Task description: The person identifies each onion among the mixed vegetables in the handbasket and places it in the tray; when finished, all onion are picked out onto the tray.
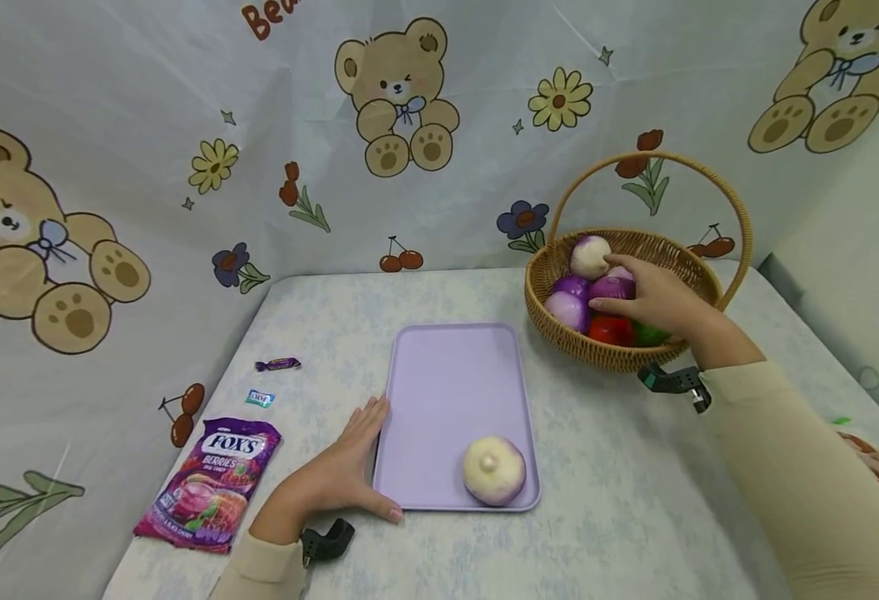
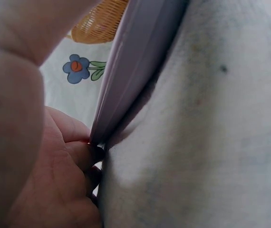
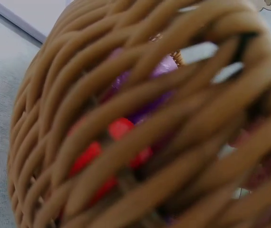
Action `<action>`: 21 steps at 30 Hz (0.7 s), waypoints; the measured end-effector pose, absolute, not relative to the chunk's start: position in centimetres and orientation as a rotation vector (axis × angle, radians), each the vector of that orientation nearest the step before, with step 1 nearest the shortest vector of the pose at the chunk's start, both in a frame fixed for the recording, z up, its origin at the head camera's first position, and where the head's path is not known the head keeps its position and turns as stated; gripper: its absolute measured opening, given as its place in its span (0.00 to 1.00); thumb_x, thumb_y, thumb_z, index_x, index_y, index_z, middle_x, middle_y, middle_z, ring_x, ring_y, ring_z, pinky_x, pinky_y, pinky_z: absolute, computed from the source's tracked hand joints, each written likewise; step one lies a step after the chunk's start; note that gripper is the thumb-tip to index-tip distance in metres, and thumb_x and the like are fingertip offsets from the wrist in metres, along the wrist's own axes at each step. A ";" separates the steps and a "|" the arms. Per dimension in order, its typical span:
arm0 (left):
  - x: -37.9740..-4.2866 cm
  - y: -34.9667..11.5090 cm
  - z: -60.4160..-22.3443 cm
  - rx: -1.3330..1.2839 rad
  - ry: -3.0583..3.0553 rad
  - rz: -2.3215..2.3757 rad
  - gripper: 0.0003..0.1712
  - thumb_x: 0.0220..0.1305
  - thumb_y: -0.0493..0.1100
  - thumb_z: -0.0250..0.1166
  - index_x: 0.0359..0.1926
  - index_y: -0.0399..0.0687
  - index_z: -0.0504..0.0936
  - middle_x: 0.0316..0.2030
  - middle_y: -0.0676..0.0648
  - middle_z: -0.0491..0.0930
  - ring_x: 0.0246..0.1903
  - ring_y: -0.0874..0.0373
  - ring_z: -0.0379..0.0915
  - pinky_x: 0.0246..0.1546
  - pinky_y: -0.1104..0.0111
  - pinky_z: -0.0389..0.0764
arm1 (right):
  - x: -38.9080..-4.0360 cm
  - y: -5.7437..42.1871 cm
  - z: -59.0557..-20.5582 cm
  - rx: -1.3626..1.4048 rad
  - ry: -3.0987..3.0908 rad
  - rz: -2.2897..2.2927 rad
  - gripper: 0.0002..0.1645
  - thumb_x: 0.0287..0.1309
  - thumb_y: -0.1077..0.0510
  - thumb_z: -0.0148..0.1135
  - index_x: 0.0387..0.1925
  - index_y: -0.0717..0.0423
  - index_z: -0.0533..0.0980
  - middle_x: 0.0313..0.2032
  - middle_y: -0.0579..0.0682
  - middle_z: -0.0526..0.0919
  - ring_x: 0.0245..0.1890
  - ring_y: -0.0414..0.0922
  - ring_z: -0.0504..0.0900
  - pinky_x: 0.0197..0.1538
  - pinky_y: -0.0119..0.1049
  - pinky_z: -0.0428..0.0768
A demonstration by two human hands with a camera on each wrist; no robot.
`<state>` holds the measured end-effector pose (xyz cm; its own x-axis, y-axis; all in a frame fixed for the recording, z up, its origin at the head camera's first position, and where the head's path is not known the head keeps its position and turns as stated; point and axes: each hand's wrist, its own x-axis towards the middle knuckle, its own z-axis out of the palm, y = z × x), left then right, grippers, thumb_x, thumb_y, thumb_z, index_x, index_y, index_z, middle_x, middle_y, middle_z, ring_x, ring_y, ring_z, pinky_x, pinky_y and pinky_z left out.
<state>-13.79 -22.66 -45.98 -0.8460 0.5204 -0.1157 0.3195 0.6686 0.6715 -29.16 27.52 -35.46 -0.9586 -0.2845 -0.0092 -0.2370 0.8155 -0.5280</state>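
Observation:
A lilac tray (image 1: 450,392) lies on the table, with a white-and-purple turnip (image 1: 488,471) in its front right corner. My left hand (image 1: 337,471) rests at the tray's left edge, fingers straight along the side and thumb by the front left corner. Inside the wicker basket (image 1: 596,346) my right hand (image 1: 660,296) reaches over the vegetables. Its thumb and index finger are spread around a purple onion (image 1: 610,287), and the index fingertip is near another white-and-purple turnip (image 1: 589,256). The right wrist view shows mostly basket weave (image 3: 97,114), which hides the fingers.
Other purple onions (image 1: 568,310), a red vegetable (image 1: 611,331) and a green one (image 1: 649,335) sit in the basket under its tall handle (image 1: 742,225). A candy bag (image 1: 210,487) and two small wrapped candies (image 1: 277,364) lie to the left. A printed cloth hangs behind.

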 end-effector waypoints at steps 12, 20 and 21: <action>-13.4 -22.8 -46.1 0.645 2.587 0.950 0.92 0.34 0.71 0.87 0.84 0.40 0.37 0.83 0.39 0.31 0.80 0.41 0.21 0.77 0.45 0.33 | -29.7 27.2 -36.3 -0.462 2.920 -0.709 0.43 0.73 0.48 0.67 0.76 0.68 0.63 0.65 0.74 0.72 0.64 0.71 0.71 0.64 0.72 0.70; -13.7 -22.7 -46.0 0.665 2.592 0.942 0.91 0.35 0.71 0.87 0.84 0.38 0.37 0.83 0.39 0.32 0.80 0.40 0.21 0.77 0.44 0.32 | -29.1 27.1 -35.5 -0.448 2.943 -0.720 0.43 0.73 0.48 0.67 0.76 0.69 0.63 0.66 0.75 0.71 0.65 0.71 0.70 0.65 0.72 0.69; -13.7 -22.6 -45.9 0.671 2.593 0.944 0.91 0.35 0.71 0.87 0.84 0.37 0.37 0.83 0.39 0.32 0.80 0.41 0.22 0.77 0.44 0.32 | -29.0 27.1 -35.4 -0.445 2.944 -0.727 0.43 0.73 0.48 0.67 0.76 0.69 0.62 0.67 0.75 0.70 0.65 0.71 0.70 0.65 0.72 0.69</action>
